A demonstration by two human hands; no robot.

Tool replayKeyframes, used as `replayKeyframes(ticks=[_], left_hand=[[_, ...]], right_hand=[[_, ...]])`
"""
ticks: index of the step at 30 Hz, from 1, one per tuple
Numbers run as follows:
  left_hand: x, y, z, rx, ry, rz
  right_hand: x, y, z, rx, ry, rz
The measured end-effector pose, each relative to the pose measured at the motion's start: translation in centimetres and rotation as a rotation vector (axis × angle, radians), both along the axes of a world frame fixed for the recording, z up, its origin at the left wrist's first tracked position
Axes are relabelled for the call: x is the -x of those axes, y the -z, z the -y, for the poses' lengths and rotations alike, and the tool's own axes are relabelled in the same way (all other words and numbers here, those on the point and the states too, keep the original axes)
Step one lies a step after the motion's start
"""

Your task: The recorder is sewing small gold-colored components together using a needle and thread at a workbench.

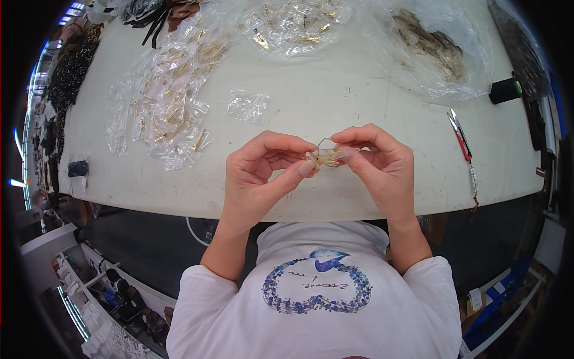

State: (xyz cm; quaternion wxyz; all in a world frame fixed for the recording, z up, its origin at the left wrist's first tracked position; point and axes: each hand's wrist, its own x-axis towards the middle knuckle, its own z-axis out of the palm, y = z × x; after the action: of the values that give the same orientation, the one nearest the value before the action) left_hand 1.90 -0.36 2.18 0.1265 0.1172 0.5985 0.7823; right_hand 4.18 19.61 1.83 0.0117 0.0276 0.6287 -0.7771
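Close to the table's near edge, my two hands meet in front of my chest. Between them is a small gold-coloured piece (326,159) with a thin dark loop and a translucent pale part. My left hand (258,173) pinches its left end between thumb and forefinger. The right end sits in the pinch of my right hand (382,170), whose fingertips also touch the loop. My fingers partly cover the piece, so I cannot tell its exact kind. Beyond my left hand, a small clear plastic bag (247,106) lies flat on the table.
Many clear bags with gold-coloured pieces (170,90) spread over the left of the pale table (335,78); another heap (293,30) lies at the back. A large plastic bag (430,51) holds brownish material. Red-handled scissors (460,137) and a black spool (505,90) are at right.
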Motion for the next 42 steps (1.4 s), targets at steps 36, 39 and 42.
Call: replayKeyframes(ticks=[36,39,42], left_hand=[[0.6,0.4,0.6,-0.071,0.125,0.155],[0.6,0.3,0.4,-0.077,0.137,0.161],[0.4,0.0,0.0,-0.03,0.08,0.182]], right_hand=[[0.2,0.9,0.6,-0.334,-0.016,-0.306],[0.2,1.0,0.6,-0.351,-0.018,-0.328],[0.2,1.0,0.6,-0.344,-0.024,-0.323]])
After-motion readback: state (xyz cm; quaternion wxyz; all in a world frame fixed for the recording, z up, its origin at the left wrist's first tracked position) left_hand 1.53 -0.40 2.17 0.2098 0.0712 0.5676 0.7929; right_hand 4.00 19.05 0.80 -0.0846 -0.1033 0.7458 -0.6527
